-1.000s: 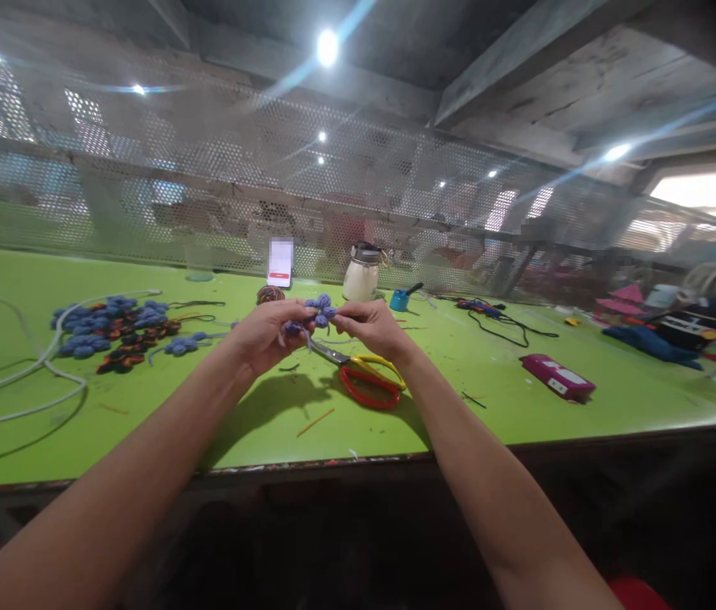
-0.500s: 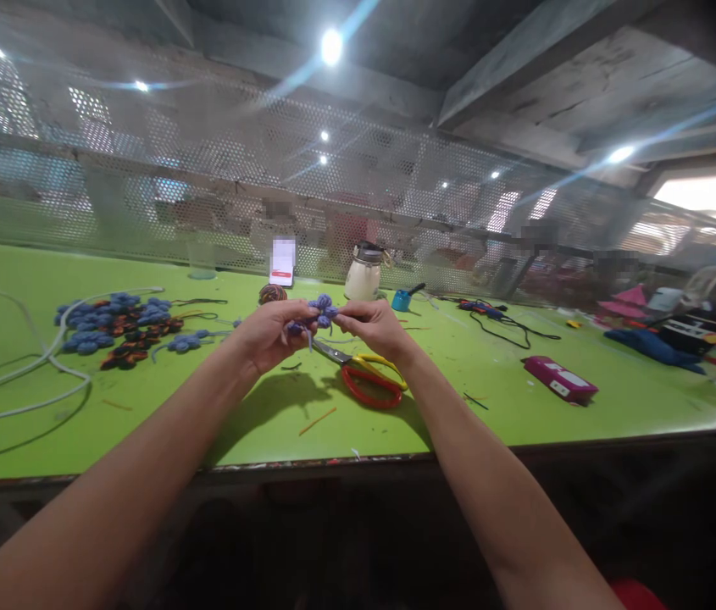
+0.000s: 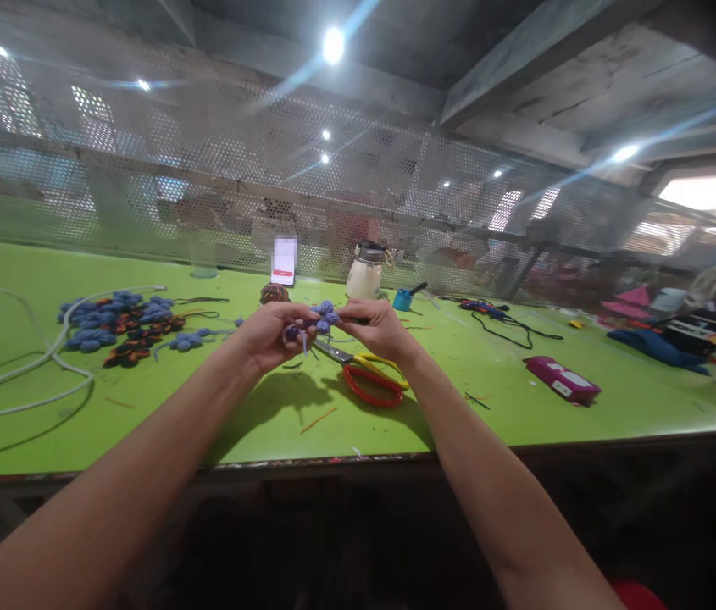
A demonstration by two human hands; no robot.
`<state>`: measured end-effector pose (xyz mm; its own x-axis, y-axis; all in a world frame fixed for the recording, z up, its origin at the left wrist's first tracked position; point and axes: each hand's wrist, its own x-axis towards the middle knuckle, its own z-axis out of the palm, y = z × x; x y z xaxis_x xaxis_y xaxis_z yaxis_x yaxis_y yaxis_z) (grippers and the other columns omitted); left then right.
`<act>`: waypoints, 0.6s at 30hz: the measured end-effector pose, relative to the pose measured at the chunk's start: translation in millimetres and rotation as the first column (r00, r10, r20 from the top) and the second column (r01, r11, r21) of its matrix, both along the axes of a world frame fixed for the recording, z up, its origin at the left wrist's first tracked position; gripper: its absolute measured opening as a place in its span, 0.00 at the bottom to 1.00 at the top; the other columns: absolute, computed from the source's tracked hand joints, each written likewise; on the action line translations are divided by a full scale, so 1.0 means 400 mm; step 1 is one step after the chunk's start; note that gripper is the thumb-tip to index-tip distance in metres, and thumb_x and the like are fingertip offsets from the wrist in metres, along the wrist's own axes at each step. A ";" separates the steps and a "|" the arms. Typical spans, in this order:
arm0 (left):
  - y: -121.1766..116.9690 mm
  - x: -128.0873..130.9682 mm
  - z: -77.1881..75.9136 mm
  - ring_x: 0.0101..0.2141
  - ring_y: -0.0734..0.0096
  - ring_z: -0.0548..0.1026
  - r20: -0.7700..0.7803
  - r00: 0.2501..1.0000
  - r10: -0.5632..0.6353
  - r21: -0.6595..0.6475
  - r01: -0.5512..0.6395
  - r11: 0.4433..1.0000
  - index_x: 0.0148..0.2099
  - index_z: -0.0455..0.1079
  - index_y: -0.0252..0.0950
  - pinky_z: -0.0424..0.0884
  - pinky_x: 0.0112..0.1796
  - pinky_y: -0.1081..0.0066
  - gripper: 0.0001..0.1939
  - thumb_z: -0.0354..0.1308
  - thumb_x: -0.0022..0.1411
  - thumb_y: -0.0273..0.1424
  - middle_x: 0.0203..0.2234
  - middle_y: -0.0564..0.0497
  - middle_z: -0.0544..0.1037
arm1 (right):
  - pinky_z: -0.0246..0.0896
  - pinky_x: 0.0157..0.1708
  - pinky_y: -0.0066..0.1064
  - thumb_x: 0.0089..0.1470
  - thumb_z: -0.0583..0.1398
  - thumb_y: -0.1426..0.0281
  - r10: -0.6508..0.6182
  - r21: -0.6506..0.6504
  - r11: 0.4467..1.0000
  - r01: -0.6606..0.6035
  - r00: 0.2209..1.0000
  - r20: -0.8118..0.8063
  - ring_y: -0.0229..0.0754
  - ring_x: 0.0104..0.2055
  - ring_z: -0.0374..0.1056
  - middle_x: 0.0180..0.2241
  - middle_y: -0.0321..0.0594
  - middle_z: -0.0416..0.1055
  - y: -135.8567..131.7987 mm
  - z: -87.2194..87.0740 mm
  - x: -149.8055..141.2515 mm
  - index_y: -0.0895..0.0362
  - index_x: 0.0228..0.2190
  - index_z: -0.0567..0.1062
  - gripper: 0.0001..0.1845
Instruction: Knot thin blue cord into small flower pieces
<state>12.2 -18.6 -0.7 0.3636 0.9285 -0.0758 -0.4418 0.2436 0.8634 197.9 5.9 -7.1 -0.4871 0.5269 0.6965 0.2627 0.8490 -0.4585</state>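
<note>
A small periwinkle crochet flower [image 3: 326, 316] is held above the table, between my two hands. My left hand [image 3: 273, 332] is closed round its left side, with loose strands of the same yarn hanging below the fingers. At the flower's right edge, the fingertips of my right hand [image 3: 371, 326] are pinched together; what lies inside that pinch is hidden. Beneath the hands, scissors [image 3: 374, 383] with one red and one yellow handle lie on the green table [image 3: 256, 428]. A ball of multicoloured yarn [image 3: 274, 293] sits just behind my left hand.
Left lie a pile of blue crochet flowers [image 3: 94, 320], dark orange-flecked ones [image 3: 132, 346] and a white cable [image 3: 69, 373]. Behind stand a phone [image 3: 284, 258], a cream bottle [image 3: 365, 271] and a small blue pot [image 3: 402, 299]. A magenta box [image 3: 562, 379] lies right.
Both hands stay at the flower, which has turned slightly in the fingers. The whole view has shifted a little; the table things lie as before.
</note>
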 end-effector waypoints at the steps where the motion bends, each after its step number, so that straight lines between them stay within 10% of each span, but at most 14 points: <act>1: -0.001 0.000 0.001 0.13 0.81 0.64 -0.003 1.000 -0.016 -0.010 0.016 1.000 0.25 0.65 0.28 0.49 0.09 0.85 0.02 0.54 0.46 0.19 0.14 0.47 0.68 | 0.56 0.25 0.26 0.50 0.61 0.67 0.001 0.013 1.000 -0.001 1.000 0.003 0.33 0.25 0.61 0.23 0.37 0.68 -0.003 0.001 -0.001 0.58 0.31 0.80 0.09; 11: -0.007 0.003 0.003 0.15 0.80 0.67 0.000 1.000 0.011 0.043 -0.011 0.999 0.26 0.66 0.27 0.55 0.10 0.85 0.03 0.54 0.46 0.18 0.17 0.47 0.69 | 0.56 0.27 0.28 0.47 0.63 0.66 0.082 -0.142 0.985 -0.098 0.990 -0.118 0.34 0.26 0.61 0.24 0.37 0.70 -0.008 -0.004 -0.010 0.58 0.28 0.79 0.09; 18: -0.016 0.009 0.007 0.16 0.82 0.66 -0.029 0.999 0.035 0.104 -0.032 0.994 0.25 0.66 0.28 0.58 0.13 0.86 0.05 0.54 0.50 0.17 0.16 0.49 0.69 | 0.45 0.17 0.24 0.40 0.66 0.62 0.087 -0.518 0.810 -0.273 0.931 -0.355 0.29 0.17 0.52 0.16 0.32 0.64 0.002 -0.031 -0.032 0.61 0.26 0.76 0.14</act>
<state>15.6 -25.1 2.0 0.3314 0.9434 0.0103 -0.4209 0.1380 0.8966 185.2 6.8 -19.5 -0.4286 0.7882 0.4416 -0.0988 0.4449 -0.8901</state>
